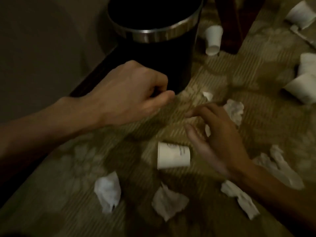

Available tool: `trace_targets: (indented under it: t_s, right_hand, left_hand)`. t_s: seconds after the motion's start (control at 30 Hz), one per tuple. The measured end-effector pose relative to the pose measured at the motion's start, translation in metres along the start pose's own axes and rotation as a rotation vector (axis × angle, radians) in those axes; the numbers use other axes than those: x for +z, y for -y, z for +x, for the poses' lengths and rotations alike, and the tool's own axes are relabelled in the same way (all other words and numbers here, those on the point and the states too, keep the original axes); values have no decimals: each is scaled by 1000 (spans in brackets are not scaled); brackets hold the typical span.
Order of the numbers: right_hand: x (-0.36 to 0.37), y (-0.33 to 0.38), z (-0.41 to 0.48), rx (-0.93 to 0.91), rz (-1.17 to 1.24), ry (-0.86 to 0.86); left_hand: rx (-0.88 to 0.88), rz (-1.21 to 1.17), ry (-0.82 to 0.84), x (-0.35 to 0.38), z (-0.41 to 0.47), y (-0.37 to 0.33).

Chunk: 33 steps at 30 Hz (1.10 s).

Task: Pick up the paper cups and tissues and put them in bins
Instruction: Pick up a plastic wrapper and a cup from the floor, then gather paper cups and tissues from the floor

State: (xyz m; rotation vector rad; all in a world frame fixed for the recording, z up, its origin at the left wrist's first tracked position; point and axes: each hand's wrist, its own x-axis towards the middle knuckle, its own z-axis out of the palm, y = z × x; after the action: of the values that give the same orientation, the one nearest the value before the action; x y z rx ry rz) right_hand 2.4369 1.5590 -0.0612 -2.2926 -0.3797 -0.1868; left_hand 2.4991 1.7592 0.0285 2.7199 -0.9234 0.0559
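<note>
Where carpet (256, 120) lies ribbed — crumpled tissues (107, 190), tapered cup (173, 157).

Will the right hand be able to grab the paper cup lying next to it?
Probably yes. The right hand is open right beside the paper cup, which lies on its side on the carpet with nothing covering it.
</note>
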Motion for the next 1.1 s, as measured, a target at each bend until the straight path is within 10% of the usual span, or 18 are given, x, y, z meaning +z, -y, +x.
trace_targets:
  t_s: [0.27,0.5,0.7,0.93,1.1]
  right_hand:
    - [40,-18,-68,146,-42,352]
    - [51,-25,-78,150,-117,406]
    - [51,-25,-88,266,-169,503]
    - [48,-42,-108,668,15,424]
    - [52,-46,-117,692,33,422]
  left_hand:
    - [-445,-361,216,110,-91,-32]
    - [-650,-714,50,155,-106,-47]
    - [-458,-894,105,144,-108,-70]
    - [-739,-731,-64,180,-147,-76]
    - [-357,-388,133,212,-185,-88]
